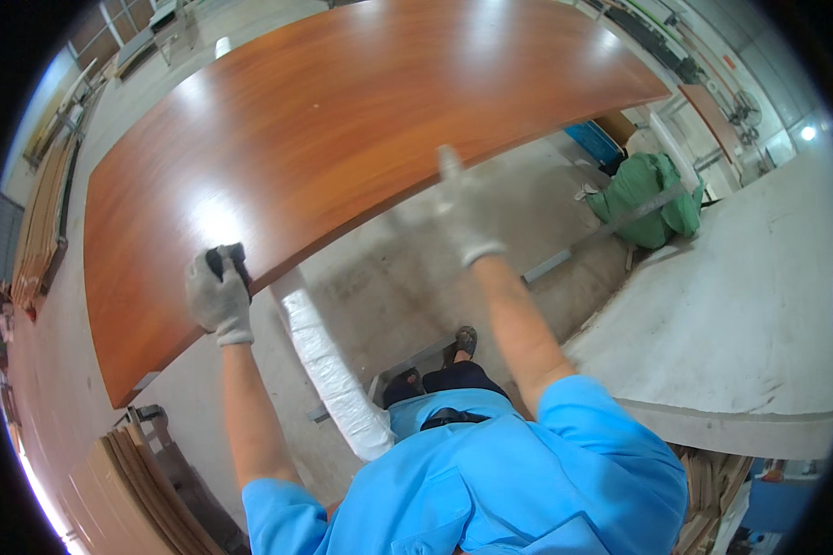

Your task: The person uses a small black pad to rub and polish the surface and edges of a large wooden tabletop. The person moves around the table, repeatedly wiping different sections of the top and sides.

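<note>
Hands: your gloved left hand [218,298] is closed around a small dark block [229,260], pressing it on the near edge of the large glossy reddish-brown wooden panel [342,129]; your gloved right hand [463,215] is blurred at the same edge, grip impossible to tell.
Panel: it lies flat in front of you, over a white wrapped support [329,370].
Progress: the top face looks evenly smooth and shiny; judging by the block, edge work seems under way, with much of the rim left.
Textures: fine straight grain, hard gloss; dusty grey concrete floor [416,287] below.
</note>
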A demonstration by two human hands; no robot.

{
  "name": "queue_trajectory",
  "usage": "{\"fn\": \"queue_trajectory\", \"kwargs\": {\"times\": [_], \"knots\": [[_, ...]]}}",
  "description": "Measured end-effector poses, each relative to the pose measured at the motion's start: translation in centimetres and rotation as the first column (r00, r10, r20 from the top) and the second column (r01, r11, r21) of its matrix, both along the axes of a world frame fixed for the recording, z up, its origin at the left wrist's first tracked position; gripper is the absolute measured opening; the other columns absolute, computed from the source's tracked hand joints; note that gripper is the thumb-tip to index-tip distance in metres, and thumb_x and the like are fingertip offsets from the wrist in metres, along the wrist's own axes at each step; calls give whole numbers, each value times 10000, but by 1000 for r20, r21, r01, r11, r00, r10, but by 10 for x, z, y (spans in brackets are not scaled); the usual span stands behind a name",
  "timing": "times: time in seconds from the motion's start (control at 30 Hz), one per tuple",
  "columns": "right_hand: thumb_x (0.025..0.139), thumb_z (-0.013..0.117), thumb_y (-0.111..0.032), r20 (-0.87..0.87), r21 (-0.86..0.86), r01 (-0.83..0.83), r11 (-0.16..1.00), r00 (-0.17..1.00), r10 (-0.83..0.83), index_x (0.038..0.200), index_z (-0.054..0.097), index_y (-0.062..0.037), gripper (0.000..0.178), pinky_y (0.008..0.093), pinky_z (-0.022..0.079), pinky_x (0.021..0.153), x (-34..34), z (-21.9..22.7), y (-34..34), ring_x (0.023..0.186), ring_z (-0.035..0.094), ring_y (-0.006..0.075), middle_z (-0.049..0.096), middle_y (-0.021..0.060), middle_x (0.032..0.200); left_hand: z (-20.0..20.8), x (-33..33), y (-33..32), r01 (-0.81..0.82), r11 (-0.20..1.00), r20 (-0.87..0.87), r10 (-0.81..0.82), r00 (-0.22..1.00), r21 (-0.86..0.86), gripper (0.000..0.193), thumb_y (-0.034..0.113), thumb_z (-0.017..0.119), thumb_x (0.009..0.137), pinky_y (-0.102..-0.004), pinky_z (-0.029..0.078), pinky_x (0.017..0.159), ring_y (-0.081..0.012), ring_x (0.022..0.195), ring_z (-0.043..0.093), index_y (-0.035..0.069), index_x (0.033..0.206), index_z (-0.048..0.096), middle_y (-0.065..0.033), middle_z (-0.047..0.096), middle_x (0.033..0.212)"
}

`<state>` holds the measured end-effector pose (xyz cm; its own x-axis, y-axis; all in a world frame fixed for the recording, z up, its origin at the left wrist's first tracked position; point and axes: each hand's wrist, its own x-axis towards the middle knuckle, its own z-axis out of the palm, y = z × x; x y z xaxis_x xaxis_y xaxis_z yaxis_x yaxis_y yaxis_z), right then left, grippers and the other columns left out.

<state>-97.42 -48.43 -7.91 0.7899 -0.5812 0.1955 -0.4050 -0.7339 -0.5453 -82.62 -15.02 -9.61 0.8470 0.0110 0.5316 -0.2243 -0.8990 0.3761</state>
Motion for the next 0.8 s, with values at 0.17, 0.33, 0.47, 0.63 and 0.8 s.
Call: {"fn": "queue_trajectory", "kwargs": {"times": [0.17, 0.33, 0.47, 0.63, 0.8], "knots": [[1023, 474, -145, 8, -463, -16, 886, 1000, 23, 1519, 386, 9, 527, 460, 546, 702, 17, -14, 2, 781, 675, 321, 687, 167, 864, -2, -1, -2, -39, 999, -44, 38, 998, -22, 253, 340, 679, 938, -443, 544, 803, -313, 943, 680, 119, 1062, 688, -96, 698, 1049], [905, 566, -99, -13, -473, -435, 767, 873, 488, 1417, 504, 73, 544, 440, 536, 664, 26, -27, 166, 700, 656, 329, 666, 171, 793, 2, -4, -2, 3, 999, -54, -6, 999, -47, 239, 322, 685, 938, -443, 543, 806, -308, 958, 677, 122, 1069, 687, -103, 689, 1056], [891, 588, -84, -8, -427, -477, 768, 852, 524, 1416, 516, 49, 546, 455, 548, 834, 21, -16, 166, 828, 691, 318, 698, 166, 861, 7, -5, 0, 29, 997, -85, -35, 996, -72, 228, 318, 682, 942, -443, 543, 806, -307, 973, 673, 122, 1060, 688, -111, 682, 1048], [986, 563, -75, 265, 228, -368, 901, 914, 307, 1248, 637, -29, 276, 392, 548, 905, 2, -20, 74, 982, 699, 246, 714, 134, 1064, 6, -6, -2, -10, 998, -93, 3, 996, -70, 229, 329, 679, 944, -448, 545, 806, -313, 980, 670, 128, 1052, 692, -116, 682, 1045], [1019, 567, -107, 215, 581, -385, 717, 922, 321, 1130, 655, -29, 162, 330, 575, 803, 10, -47, 68, 870, 651, 155, 686, 79, 979, 4, -6, -2, -13, 998, -38, 11, 999, -63, 243, 346, 675, 947, -452, 546, 800, -312, 977, 671, 133, 1061, 698, -112, 683, 1045]]}}
